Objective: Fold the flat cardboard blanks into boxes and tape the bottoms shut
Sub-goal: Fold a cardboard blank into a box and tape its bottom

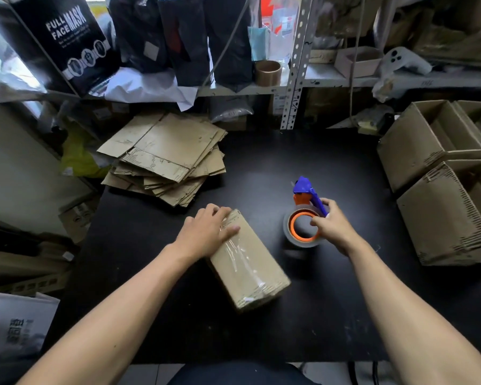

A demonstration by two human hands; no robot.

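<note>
Your left hand (pixel 208 229) lies flat, fingers straight, on the far end of the taped box (pixel 247 262) — its long axis runs from that hand back toward you on the worktop (pixel 261 162). Your right hand (pixel 333 226) grips the tape dispenser (pixel 306 215), just beside the box's right flank.

Open black table (pixel 261 151) runs clear down the middle btwn the flat blank stack (pixel 165 158) at back left and the finished boxes (pixel 442 184) lining the right edge. Near front, taped box (pixel 247 262) and tape dispenser (pixel 306 218) sit close together w/ only a narrow gap btwn them. Shelf upright (pixel 296 68) and clutter close off the back.
</note>
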